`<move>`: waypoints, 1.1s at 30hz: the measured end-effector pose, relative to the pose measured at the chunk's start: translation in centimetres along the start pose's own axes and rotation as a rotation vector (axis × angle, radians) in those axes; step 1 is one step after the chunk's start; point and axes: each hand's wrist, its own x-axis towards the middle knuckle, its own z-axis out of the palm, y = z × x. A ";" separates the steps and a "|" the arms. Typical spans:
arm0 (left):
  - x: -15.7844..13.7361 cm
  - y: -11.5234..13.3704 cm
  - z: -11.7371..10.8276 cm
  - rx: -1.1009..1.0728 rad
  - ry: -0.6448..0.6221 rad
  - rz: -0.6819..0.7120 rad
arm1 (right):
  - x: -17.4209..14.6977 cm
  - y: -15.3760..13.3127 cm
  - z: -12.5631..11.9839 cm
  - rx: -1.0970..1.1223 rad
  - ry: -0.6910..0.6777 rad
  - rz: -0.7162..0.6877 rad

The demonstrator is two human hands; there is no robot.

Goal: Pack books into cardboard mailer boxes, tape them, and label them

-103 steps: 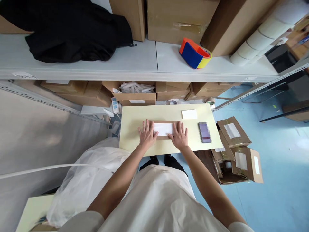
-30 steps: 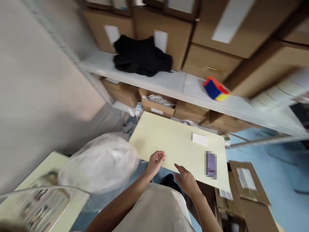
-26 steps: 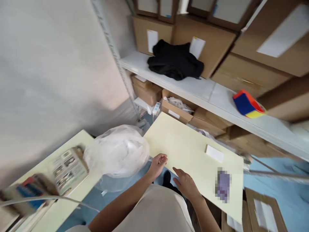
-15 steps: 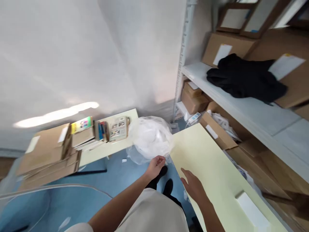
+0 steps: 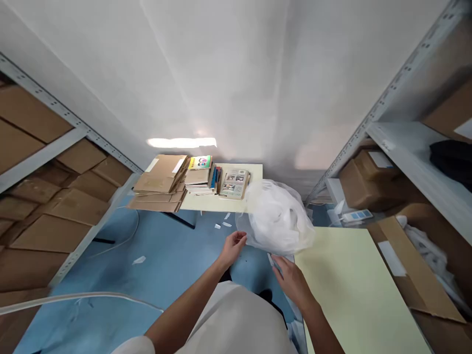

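A clear plastic bag (image 5: 280, 216), stuffed with white, filmy material, stands between two pale yellow tables. My left hand (image 5: 232, 248) is at its lower left edge, fingers curled toward the thumb. Whether film is pinched between them I cannot make out. Just below the bag's front, beside the near table's edge, is my right hand (image 5: 289, 278). Its thumb and fingers are apart, and nothing shows in its grasp.
On the far table (image 5: 206, 202) lie flattened cardboard (image 5: 160, 174), a book stack (image 5: 199, 177) and more books (image 5: 235, 183). The near table (image 5: 350, 285) extends right. Shelves with cardboard boxes (image 5: 62, 211) flank both sides. A pale cable (image 5: 84, 295) crosses lower left; paper scraps (image 5: 139, 260) dot the floor.
The view has swung left, bringing the left shelves in and shifting the bag rightward. My left hand has gone from the bag's lower right to its lower left; my right hand is closer to the bag.
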 end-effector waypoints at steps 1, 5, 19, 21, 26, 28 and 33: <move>0.7 0.0 -0.9 -0.003 0.018 0.019 | 1.0 -0.6 0.0 -0.010 -0.024 -0.021; 4.6 0.2 -5.6 -0.040 0.113 0.079 | 6.2 -3.7 0.0 -0.049 -0.087 -0.100; 19.8 4.3 -24.7 0.225 0.233 0.240 | 30.6 -16.8 6.2 -0.275 -0.135 -0.216; 22.4 5.3 -26.2 0.425 0.267 0.340 | 33.8 -17.2 6.5 -0.304 -0.099 -0.216; 27.2 7.1 -27.7 0.873 0.379 0.320 | 41.5 -18.3 6.9 -0.333 -0.029 -0.222; 28.2 7.1 -27.6 0.984 0.362 0.257 | 44.3 -19.0 7.0 -0.337 0.033 -0.214; 29.2 5.9 -27.1 1.082 0.260 0.164 | 49.1 -20.1 7.3 -0.412 0.061 -0.236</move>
